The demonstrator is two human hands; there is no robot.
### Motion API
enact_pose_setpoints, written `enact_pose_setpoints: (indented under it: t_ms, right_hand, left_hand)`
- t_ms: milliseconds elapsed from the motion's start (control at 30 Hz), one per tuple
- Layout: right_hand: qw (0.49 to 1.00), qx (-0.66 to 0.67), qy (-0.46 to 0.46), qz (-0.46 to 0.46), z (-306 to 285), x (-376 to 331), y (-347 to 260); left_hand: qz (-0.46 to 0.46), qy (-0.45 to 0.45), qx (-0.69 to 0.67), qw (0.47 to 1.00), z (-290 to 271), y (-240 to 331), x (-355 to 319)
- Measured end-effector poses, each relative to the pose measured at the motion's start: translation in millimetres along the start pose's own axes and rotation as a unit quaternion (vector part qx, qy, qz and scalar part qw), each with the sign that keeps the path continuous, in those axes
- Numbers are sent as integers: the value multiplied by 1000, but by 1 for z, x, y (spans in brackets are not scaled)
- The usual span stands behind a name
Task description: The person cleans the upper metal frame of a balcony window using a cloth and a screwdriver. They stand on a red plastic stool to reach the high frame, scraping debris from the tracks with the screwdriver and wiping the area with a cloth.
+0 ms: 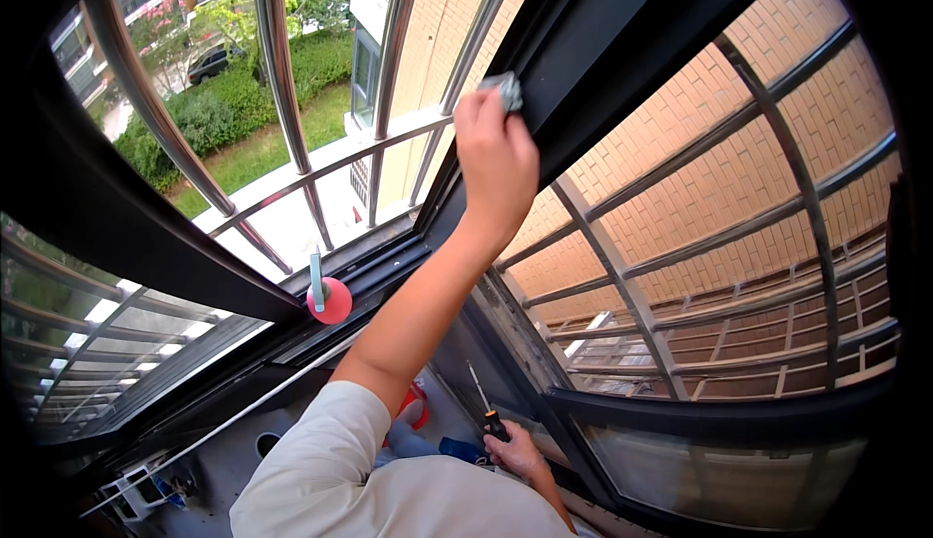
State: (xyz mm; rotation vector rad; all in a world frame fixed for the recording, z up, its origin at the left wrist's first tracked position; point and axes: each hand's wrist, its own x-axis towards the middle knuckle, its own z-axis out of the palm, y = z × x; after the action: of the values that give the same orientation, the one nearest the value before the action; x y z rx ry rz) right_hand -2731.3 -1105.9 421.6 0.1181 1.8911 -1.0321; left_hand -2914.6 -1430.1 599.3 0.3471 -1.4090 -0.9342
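My left hand (496,154) is raised and presses a small grey cloth (505,89) against the dark window frame (622,62). The arm runs up from a white sleeve at the lower middle. Lower down, my right hand (515,452) is closed around the black and orange handle of a screwdriver (486,410), whose thin shaft points up along the lower frame.
A red round disc with a grey-green handle (328,297) sits on the sill track. Steel guard bars (282,81) stand outside the open window. A red object (416,407) and a blue one (457,449) lie below my arm. Brick wall fills the right pane.
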Motion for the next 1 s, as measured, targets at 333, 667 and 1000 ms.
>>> enact_pose_setpoints:
  t_ms: [333, 667, 1000]
  right_hand:
    - [1000, 5, 19, -13, -2, -16, 2]
    - [999, 44, 9, -6, 2, -27, 9]
    - [995, 96, 33, 7, -7, -36, 32]
  left_hand:
    - [-66, -134, 113, 982, -41, -102, -85]
    - [-344, -94, 171, 919, -81, -199, -164]
    - [-285, -28, 212, 934, -70, -225, -168]
